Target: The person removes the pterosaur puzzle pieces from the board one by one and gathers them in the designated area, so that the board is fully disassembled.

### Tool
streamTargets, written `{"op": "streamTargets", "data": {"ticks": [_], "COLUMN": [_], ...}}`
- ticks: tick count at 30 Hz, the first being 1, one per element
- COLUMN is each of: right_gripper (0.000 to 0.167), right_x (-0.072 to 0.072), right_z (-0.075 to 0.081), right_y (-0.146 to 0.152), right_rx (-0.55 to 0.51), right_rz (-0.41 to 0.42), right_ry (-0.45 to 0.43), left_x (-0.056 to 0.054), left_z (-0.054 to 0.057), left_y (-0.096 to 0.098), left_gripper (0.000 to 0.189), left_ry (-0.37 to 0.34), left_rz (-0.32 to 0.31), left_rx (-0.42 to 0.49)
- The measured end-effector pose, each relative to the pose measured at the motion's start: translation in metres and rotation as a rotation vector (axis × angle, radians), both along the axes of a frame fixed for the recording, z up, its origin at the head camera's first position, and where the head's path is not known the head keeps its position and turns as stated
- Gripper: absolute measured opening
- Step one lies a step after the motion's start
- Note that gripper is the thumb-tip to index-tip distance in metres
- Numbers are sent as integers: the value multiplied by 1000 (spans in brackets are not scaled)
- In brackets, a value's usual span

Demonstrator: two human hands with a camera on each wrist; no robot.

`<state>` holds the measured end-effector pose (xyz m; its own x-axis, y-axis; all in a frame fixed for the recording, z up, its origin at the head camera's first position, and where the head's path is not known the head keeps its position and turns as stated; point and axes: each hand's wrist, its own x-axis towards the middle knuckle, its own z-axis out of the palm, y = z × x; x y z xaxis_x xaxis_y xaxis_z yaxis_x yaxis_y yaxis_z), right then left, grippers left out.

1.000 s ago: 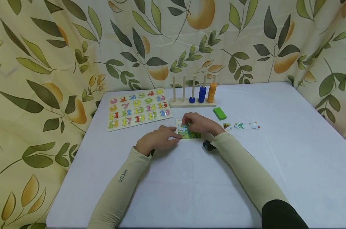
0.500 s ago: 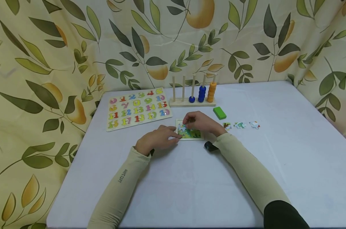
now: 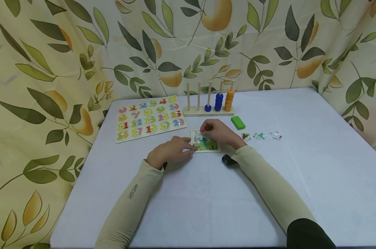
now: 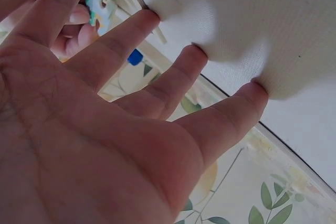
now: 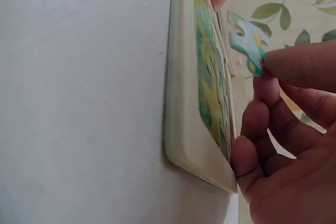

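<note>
A small framed jigsaw puzzle (image 3: 209, 146) with a green and blue picture lies on the white table. My left hand (image 3: 172, 151) rests at its left side, fingers extended, fingertips on the frame and table. In the left wrist view those fingers (image 4: 178, 85) are spread and fairly straight. Above the puzzle's upper part is my right hand (image 3: 219, 132). Its thumb and index finger pinch a jigsaw piece (image 5: 249, 39), pale blue with green and yellow, seen clearly in the right wrist view. The piece is tilted and apart from the puzzle frame (image 5: 181, 82); other fingers touch the frame's edge.
Three loose jigsaw pieces (image 3: 260, 136) lie in a row to the right. Behind them sits a green block (image 3: 238, 122). A peg rack (image 3: 191, 113) with blue and orange beads stands at the back, beside a number board (image 3: 151, 118) at the left.
My right hand has lifted slightly up and away from the puzzle, still pinching the jigsaw piece, so more of the picture shows. The left hand stays in place.
</note>
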<state>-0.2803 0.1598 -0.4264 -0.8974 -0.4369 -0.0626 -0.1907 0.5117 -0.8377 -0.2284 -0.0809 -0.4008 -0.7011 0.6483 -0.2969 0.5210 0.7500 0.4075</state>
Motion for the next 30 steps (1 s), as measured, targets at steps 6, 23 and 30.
{"op": "streamTargets", "data": {"ticks": [6,23,30], "right_gripper": [11,12,16], "right_x": [4,15,19], "right_z": [4,21,32], "right_y": [4,37,59], "right_rx": [-9,-39,2], "right_rz": [-33,-88,-136], "right_ry": [23,60,22], "left_x": [1,0,0], "left_z": [1,0,-2], "left_y": [1,0,0], "left_gripper": [39,40,39], "left_ry": [-10,3,3], "left_rz": [4,1,3], "left_rx": [-1,4,12]}}
